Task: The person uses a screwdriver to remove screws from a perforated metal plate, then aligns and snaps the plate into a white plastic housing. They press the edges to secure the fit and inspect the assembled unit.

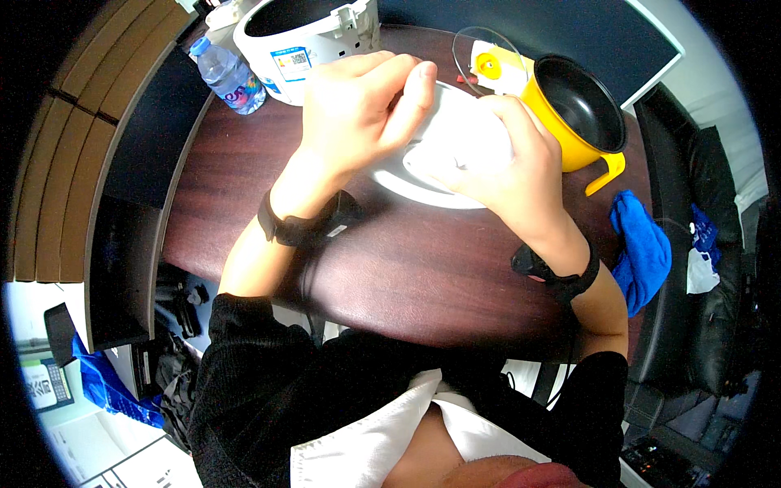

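Observation:
Between my hands is a white rounded appliance part (464, 122), so brightly lit that its details wash out. It is held just above the brown table, its curved rim toward me. My right hand (525, 163) grips its right side, the thumb laid across the near face and the fingers going behind. At its upper left is my left hand (358, 106), closed, with curled fingers and the thumb bent against them. What those fingers hold is hidden. Black bands circle both wrists.
A white housing with a black inside (277, 53) stands behind my left hand, beside a water bottle (229, 77). On the right are a yellow pot (561, 122), a clear round lid (490, 57) and a blue cloth (639, 248). A dark partition (521, 28) borders the brown table (390, 285).

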Demonstrator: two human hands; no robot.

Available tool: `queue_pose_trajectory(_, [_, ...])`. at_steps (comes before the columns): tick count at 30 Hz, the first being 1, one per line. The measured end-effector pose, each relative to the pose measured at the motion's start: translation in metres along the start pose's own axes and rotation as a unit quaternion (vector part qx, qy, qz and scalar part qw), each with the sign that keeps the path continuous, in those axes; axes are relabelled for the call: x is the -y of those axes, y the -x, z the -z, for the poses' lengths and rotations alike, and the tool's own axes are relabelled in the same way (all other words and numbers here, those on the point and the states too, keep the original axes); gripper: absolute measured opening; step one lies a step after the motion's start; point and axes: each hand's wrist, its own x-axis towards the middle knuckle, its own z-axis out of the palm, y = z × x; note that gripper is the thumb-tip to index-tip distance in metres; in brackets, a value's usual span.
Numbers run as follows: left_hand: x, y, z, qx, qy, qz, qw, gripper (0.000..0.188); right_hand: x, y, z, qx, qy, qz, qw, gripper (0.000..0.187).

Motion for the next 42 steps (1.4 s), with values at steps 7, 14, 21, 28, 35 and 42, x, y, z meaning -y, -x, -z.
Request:
queue_pose_trajectory(7, [0.003, -0.001, -0.006, -0.018, -0.017, 0.054, 0.998, 0.033, -0.008, -0.008, 0.001, 0.029, -0.002, 0.007, 1.0, 0.054])
queue_pose_trajectory(14, [0.007, 0.0, -0.009, -0.03, 0.0, 0.068, 0.997, 0.033, -0.011, -0.009, 0.0, 0.025, 0.013, 0.025, 0.999, 0.054])
queue_pose_trajectory(21, [0.0, 0.001, 0.002, 0.017, -0.004, 0.049, 0.999, 0.025, -0.002, 0.001, -0.006, 0.003, 0.028, 0.01, 1.0, 0.052])
queue_pose_trajectory(28, [-0.018, 0.029, 0.021, -0.009, 0.07, 0.268, 0.961, 0.041, -0.001, 0.003, -0.01, -0.075, 0.057, 0.088, 0.992, 0.053])
queue_pose_trajectory(35, [-0.057, 0.045, 0.042, 0.126, 0.355, 0.426, 0.822, 0.048, -0.004, 0.005, -0.018, -0.103, 0.039, 0.035, 0.993, 0.046])
queue_pose_trajectory(42, [-0.054, 0.046, 0.009, 0.093, 0.176, 0.334, 0.922, 0.042, -0.012, 0.01, -0.022, -0.073, -0.233, -0.114, 0.963, 0.034])
